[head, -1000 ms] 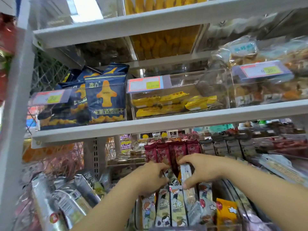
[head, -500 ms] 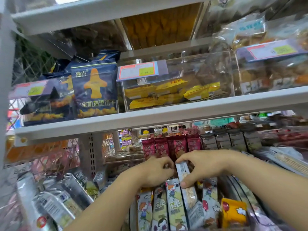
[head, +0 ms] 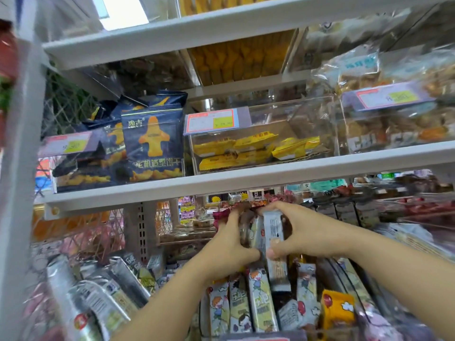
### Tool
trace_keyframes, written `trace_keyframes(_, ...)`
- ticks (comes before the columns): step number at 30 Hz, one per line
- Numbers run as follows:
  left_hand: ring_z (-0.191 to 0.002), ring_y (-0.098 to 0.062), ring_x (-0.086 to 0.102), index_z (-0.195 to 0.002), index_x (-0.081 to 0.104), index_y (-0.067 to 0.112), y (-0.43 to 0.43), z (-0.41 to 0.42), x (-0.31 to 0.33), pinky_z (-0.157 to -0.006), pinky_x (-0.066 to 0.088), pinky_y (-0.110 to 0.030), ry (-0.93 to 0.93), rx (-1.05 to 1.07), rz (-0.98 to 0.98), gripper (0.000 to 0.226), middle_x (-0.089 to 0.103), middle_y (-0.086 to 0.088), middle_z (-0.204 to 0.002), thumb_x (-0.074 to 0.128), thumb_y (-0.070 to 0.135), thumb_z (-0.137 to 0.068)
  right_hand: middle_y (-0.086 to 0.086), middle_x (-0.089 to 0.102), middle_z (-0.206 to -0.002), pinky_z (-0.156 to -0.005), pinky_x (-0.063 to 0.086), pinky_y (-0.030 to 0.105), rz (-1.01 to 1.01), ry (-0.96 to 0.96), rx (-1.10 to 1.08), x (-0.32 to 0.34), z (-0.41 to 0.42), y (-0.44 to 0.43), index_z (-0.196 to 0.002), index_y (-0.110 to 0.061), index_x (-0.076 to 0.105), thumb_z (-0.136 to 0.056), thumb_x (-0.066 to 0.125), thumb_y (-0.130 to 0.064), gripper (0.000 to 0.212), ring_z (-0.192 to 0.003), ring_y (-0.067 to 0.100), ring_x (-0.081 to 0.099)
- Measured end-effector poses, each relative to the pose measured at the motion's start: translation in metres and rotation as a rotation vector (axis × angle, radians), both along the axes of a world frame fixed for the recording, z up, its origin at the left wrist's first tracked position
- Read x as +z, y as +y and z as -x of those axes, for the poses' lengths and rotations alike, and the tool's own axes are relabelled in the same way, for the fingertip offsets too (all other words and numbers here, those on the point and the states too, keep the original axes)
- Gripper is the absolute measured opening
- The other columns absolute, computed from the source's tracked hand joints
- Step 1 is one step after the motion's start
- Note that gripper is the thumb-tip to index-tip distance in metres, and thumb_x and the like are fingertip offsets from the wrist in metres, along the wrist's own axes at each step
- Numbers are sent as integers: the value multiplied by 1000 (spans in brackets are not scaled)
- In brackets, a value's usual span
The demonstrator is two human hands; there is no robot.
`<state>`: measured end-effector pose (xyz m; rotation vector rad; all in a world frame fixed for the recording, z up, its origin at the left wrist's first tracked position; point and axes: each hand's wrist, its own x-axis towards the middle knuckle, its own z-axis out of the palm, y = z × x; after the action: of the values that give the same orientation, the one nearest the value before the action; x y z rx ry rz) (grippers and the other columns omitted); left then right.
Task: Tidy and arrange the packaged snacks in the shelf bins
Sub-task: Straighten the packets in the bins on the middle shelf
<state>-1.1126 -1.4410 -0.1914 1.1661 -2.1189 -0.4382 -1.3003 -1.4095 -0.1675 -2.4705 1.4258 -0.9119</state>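
- While both my arms stretch under the white shelf board (head: 246, 179), silver packs (head: 98, 299) lie slanted well to the lower left of the grey snack pack (head: 273, 232).
- Up and left of that pack, a navy biscuit bag (head: 152, 143) stands upright on the board.
- Touching the pack's left side, my left hand (head: 234, 244) clasps a bundle of packs (head: 248, 232), fingers pointing up, thumb underneath.
- Above the pack, yellow packs (head: 246, 148) lie in a clear bin (head: 307, 114).
- The grey snack pack itself stands nearly upright, its lower end down among a row of cartoon packs (head: 258, 301).
- On the pack's right, my right hand (head: 305, 232) pinches it, fingers curled over its top, thumb low on its front.
- Down and right of the pack sits an orange pack (head: 337, 311).
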Motion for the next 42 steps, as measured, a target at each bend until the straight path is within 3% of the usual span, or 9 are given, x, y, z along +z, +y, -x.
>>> trace_keyframes(4,-73,-11,64,-148,-5,39,11,-1,2,-65,53,-34,195,-56,7,107,63,7,-103,70,9,-78,-16,36,-142,-95,34,20,117,20,-34,3,-1,11,-139,-33,33,-74,78,-40,79,-123,2,37)
trace_keyframes(8,-64,22,52,-151,-4,29,35,-4,5,-57,46,-7,238,-33,86,99,36,32,-106,66,9,-83,-20,45,-129,-85,37,19,270,-72,4,3,-7,27,-115,-46,38,-75,78,-35,57,-112,-1,43)
trace_keyframes(11,-105,18,45,-150,3,39,48,-18,0,-82,43,-9,225,28,186,99,31,21,-139,69,16,-80,-26,46,-116,-89,47,29,325,-117,45,-2,-19,35,-111,-45,42,-77,76,-33,50,-112,13,56)
trace_keyframes(13,-127,11,27,-148,6,45,55,-32,-5,-96,34,-17,206,64,263,98,22,24,-148,69,17,-79,-27,46,-115,-90,44,26,374,-141,65,-7,-29,37,-111,-45,42,-79,75,-30,48,-112,4,50)
trace_keyframes(21,-123,16,19,-131,-3,60,70,-99,-9,-96,27,-14,52,267,574,100,11,50,-123,70,15,-80,-26,43,-113,-90,29,7,469,-145,181,-10,-80,27,-107,-42,43,-80,75,-23,47,-110,-7,39)
trace_keyframes(28,-127,-13,41,-133,-13,62,56,-137,-8,-102,38,-30,-74,395,687,109,36,21,-138,70,17,-78,-17,46,-121,-94,35,16,387,-44,240,-5,-130,-11,-110,-40,42,-81,75,-20,48,-113,0,42)
trace_keyframes(34,-119,-12,46,-145,-10,40,36,-149,8,-107,24,-28,-363,546,662,92,31,15,-146,59,27,-87,-6,50,-113,-51,36,5,206,-174,181,-1,-159,-63,-132,-25,39,-81,73,-15,63,-61,-6,46)
trace_keyframes(38,-115,-10,46,-141,-1,38,26,-152,13,-104,24,-28,-423,545,654,82,44,14,-135,56,21,-85,-11,50,-93,-64,40,8,142,-226,233,-5,-172,-93,-108,-19,46,-73,81,-12,50,-90,11,51)
trace_keyframes(42,-110,-13,48,-135,7,35,18,-156,9,-105,27,-33,-465,574,590,71,49,13,-119,54,19,-84,3,57,-125,-87,44,24,75,-130,153,-15,-173,-105,-128,-16,48,-85,70,-27,50,-108,17,55)
